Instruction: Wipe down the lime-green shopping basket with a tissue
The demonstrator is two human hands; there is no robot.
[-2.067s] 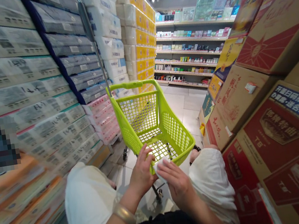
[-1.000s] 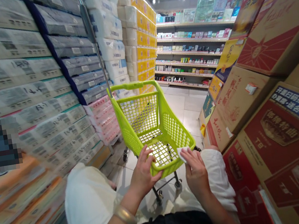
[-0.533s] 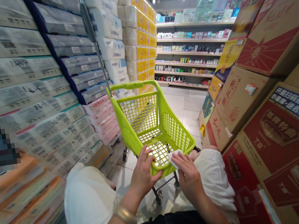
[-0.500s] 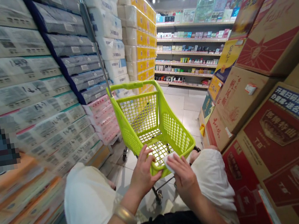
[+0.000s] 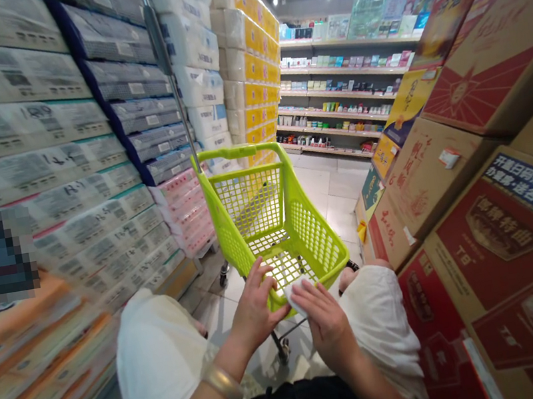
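Observation:
A small lime-green plastic shopping cart (image 5: 313, 211) with a lattice basket stands right in front of me, between my knees. My left hand (image 5: 256, 302) is curled over the near left corner of its rim, thumb on the near side and fingers over the inside. Pressed against the near rim, just to the right, is a white wipe (image 5: 292, 298), a tissue or a thin cloth. The fingers of my right hand (image 5: 323, 315) lie over this wipe and hide part of it. The basket's lattice floor shows through with nothing lying on it.
Tall stacks of wrapped paper packs (image 5: 56, 118) rise on the left, and yellow-and-white packs (image 5: 247, 47) behind the cart. Cardboard cartons (image 5: 443, 165) crowd the right side. A grey metal pole (image 5: 172, 86) stands at the cart's far left. Stocked shelves (image 5: 342, 73) line the back.
My right hand and the wipe have shifted a little to the left along the near rim, closer to my left hand. The left hand and the cart have stayed in place.

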